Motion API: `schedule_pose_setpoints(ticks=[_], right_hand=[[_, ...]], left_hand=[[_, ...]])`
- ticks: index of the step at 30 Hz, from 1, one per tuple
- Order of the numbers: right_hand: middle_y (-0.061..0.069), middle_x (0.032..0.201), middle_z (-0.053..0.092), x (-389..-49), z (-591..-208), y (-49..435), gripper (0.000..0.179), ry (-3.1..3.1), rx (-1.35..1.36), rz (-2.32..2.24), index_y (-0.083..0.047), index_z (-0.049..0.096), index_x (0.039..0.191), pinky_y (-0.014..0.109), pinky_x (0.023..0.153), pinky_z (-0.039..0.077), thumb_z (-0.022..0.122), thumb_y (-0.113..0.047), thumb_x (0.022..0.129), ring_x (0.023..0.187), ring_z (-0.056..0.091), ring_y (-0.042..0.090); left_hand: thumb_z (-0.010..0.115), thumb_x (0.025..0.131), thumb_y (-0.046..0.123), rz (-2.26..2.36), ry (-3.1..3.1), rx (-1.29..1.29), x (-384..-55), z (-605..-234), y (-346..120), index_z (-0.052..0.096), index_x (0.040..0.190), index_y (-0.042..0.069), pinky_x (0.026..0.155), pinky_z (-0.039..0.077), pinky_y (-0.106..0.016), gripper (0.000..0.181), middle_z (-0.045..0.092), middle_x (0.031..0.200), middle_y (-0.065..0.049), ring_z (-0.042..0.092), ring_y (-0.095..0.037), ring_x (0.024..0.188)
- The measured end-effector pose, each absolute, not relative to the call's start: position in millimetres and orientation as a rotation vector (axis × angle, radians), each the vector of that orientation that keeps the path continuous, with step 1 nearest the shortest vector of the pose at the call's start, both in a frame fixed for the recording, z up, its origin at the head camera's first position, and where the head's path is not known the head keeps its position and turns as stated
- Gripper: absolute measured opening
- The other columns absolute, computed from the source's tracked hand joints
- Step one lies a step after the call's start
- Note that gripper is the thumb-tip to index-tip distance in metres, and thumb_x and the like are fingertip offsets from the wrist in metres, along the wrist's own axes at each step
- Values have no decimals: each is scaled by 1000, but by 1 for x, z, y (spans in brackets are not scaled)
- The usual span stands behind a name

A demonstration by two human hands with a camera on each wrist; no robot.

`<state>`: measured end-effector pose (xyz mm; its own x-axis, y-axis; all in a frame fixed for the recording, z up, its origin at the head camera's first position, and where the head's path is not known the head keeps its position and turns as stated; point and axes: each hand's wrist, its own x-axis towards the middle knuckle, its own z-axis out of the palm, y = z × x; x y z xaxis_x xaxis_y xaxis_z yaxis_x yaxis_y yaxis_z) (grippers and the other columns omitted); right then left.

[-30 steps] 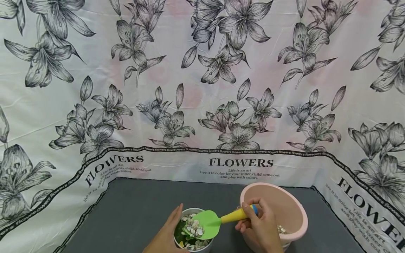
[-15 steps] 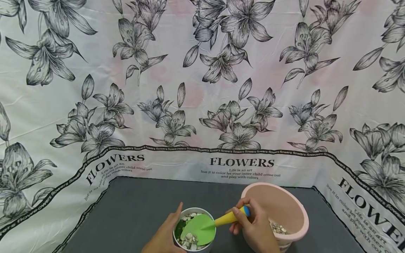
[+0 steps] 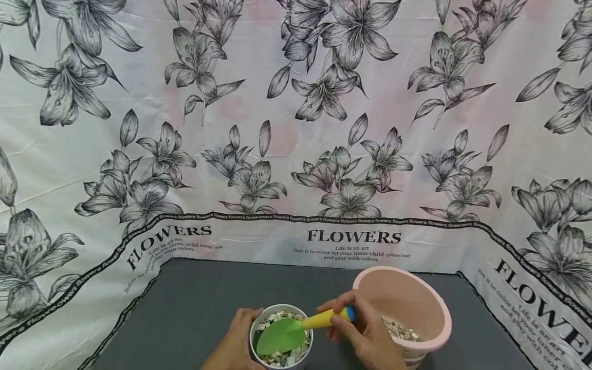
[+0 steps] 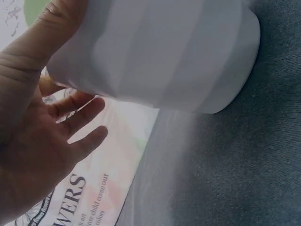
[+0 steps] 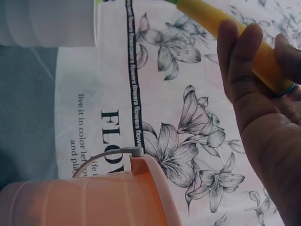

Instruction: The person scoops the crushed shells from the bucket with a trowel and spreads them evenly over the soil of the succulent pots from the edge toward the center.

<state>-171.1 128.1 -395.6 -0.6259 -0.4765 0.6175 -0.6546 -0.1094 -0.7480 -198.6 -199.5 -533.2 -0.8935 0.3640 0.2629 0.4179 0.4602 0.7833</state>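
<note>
My left hand [image 3: 236, 343] holds the side of a white pot [image 4: 164, 56], thumb on one side and fingers on the other; some fingers stand off the wall in the left wrist view. Pale pebbles [image 3: 296, 354] cover the inside of the pot. A toy shovel with a green blade [image 3: 279, 336] and yellow handle [image 5: 207, 16] is pinched between the right hand's [image 3: 367, 329] thumb and fingers. Its blade lies face down over the pebbles; whether it touches them I cannot tell.
Right of the white pot stands a pink bucket [image 3: 444, 329] with a grey handle [image 5: 106, 153] and some pebbles [image 3: 402, 330] at its bottom. Both stand on a dark grey tabletop [image 3: 208, 288]. A flower-printed cloth [image 3: 259, 180] hangs behind and along the sides.
The shovel has tipped over and moved left, and the pebbles it carried have gone into the pot. The green inside the pot is now covered. My left fingers have drawn in at the rim.
</note>
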Motion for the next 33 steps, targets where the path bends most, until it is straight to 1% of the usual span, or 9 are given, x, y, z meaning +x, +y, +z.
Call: schedule_pose_setpoints(ticks=[5,10,15,20,24,26,28,31,33], right_hand=[[1,123,75,-170,-397,127,13,-1955,1298,1824,4,49,111,34,62,63,48,14,103,76,73,21],[1,126,73,-170,-395,131,12,-1844,1267,1826,10,46,111,33,61,62,44,18,102,77,72,19],[-1,127,73,-168,-388,140,11,-1786,1153,1775,13,45,109,25,67,61,43,21,101,79,71,14],[5,107,76,-162,-378,157,10,-1653,852,1834,14,47,111,24,64,61,45,19,102,73,70,14],[11,95,76,-164,-368,181,15,-1428,638,1778,12,54,113,22,56,59,49,18,101,65,69,16],[9,99,78,-165,-364,193,17,-1394,513,1695,6,58,113,20,55,57,51,16,101,63,70,13],[-2,97,78,-166,-362,202,15,-1496,305,1533,-2,60,111,15,53,55,56,9,102,60,68,6],[-6,80,74,-168,-365,214,6,-1809,-31,1159,-7,64,106,9,50,48,66,-5,101,54,55,-14],[0,70,70,-173,-373,220,11,-1967,-98,900,-3,64,105,17,46,47,71,-7,98,52,55,-8]], left_hand=[[94,78,24,-1770,-2616,-601,-183,-505,-190,31,152,-2,92,59,-39,101,48,148,-26,61,-23,123],[99,71,36,-1659,-2698,-522,-217,-561,-206,32,155,2,87,60,-35,112,52,141,-19,61,-16,117],[97,72,42,-1692,-2749,-478,-235,-595,-216,27,161,11,94,59,-44,118,46,149,-18,57,-28,128],[82,85,58,-1628,-2647,-739,-208,-545,-195,4,170,20,101,49,-72,122,23,167,-30,34,-56,149],[76,86,65,-1549,-2607,-773,-177,-476,-166,8,170,28,98,41,-85,115,11,169,-35,19,-70,149],[82,84,60,-1484,-2633,-664,-170,-453,-151,15,169,37,98,43,-84,110,11,171,-29,17,-67,152],[86,83,53,-1444,-2657,-566,-168,-437,-135,22,166,43,101,42,-83,106,14,174,-21,16,-62,156],[85,81,54,-1364,-2635,-540,-172,-425,-108,31,164,38,105,42,-81,100,22,173,-16,19,-56,158],[81,82,58,-1326,-2609,-582,-175,-421,-88,35,164,34,108,45,-76,97,27,172,-15,26,-52,157]])
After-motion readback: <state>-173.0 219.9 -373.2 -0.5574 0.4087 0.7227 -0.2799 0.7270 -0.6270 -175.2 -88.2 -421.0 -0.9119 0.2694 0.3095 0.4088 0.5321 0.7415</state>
